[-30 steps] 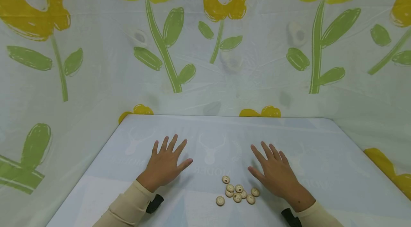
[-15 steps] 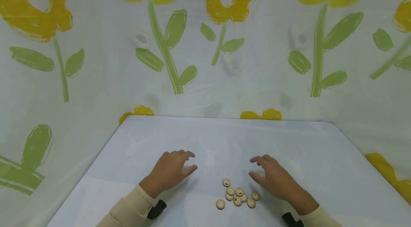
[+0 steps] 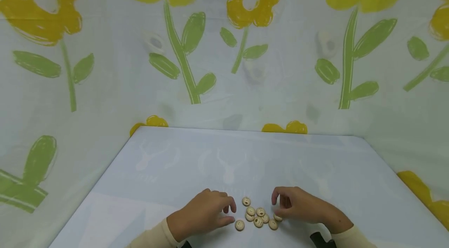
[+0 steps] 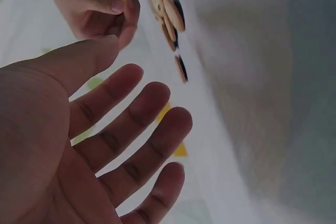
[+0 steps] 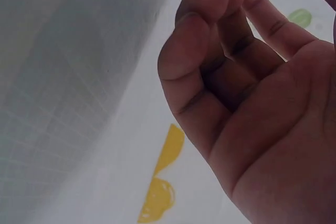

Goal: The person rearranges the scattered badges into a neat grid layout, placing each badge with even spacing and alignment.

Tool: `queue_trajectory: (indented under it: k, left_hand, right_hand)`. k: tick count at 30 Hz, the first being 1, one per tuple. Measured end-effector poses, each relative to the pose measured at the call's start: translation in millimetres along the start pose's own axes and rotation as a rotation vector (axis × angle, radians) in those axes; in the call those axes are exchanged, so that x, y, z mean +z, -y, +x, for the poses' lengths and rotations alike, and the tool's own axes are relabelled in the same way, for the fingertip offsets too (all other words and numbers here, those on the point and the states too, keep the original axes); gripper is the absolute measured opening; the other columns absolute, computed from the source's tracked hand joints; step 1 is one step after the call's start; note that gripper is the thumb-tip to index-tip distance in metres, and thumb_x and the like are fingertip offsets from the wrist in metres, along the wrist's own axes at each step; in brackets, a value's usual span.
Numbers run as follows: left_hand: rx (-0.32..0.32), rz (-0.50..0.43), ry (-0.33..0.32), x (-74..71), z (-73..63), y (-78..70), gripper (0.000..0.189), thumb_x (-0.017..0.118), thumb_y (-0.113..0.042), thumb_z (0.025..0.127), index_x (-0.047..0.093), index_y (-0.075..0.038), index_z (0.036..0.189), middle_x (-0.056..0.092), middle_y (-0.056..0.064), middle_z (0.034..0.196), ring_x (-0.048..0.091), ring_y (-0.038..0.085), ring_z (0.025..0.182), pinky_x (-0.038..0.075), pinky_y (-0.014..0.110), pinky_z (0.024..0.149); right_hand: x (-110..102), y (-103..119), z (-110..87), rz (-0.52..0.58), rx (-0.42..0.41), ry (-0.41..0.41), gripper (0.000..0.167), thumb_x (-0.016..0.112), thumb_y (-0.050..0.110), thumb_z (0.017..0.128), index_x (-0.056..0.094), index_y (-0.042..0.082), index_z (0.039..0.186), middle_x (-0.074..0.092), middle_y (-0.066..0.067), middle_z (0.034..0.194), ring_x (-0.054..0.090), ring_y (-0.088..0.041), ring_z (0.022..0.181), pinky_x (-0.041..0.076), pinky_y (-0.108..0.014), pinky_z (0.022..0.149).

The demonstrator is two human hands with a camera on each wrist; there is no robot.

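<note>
Several small round wooden buttons (image 3: 260, 211) with dark marks lie in a loose cluster on the table; some overlap. My left hand (image 3: 205, 213) hovers at the cluster's left, fingers bent and thumb apart, close to a lone button (image 3: 239, 225) with nothing between them. The left wrist view shows its fingers (image 4: 173, 124) spread and slightly bent, with the buttons (image 4: 167, 14) beyond. My right hand (image 3: 305, 206) is at the cluster's right, its thumb partly covering the rightmost button (image 3: 278, 218). In the right wrist view, its fingers (image 5: 184, 51) are curled loosely and no button shows.
The pale table (image 3: 168, 162) has faint deer-head prints. Behind and beside it hangs a white curtain (image 3: 119, 68) with yellow flowers and green leaves. A dark strap device (image 3: 320, 240) sits at the right wrist.
Both hands have come down and inward from flat, spread poses to the sides of the button cluster. Their fingers have bent. The buttons keep their arrangement.
</note>
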State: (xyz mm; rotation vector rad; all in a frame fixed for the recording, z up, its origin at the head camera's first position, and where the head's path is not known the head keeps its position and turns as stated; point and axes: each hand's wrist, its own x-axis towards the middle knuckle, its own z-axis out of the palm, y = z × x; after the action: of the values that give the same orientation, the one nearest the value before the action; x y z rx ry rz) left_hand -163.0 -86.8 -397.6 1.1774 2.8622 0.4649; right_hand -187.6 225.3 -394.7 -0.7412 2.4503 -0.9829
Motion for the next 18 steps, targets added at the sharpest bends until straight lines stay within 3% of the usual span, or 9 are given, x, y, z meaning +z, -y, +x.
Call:
queue_trajectory:
  k: [11,18]
  left_hand:
    - [0.048,0.037,0.001,10.5,0.1,-5.9,0.014,0.074,-0.038,0.088,0.072,-0.031,0.100,0.064,-0.018,0.088,0.053,-0.006,0.080,0.045,0.024,0.075]
    - [0.099,0.098,-0.029,17.5,0.8,-6.7,0.015,0.075,-0.034,0.087,0.072,-0.031,0.101,0.061,-0.019,0.083,0.051,-0.005,0.078,0.045,0.023,0.073]
  right_hand:
    - [-0.3,-4.1,-2.5,-0.005,0.048,0.052,0.022,0.078,0.021,0.085,0.062,0.017,0.100,0.057,0.003,0.075,0.052,-0.005,0.063,0.043,-0.022,0.056]
    - [0.3,-7.7,-2.9,-0.006,0.045,0.073,0.022,0.078,0.022,0.085,0.062,0.018,0.101,0.059,0.004,0.073,0.051,-0.003,0.061,0.043,-0.021,0.055]
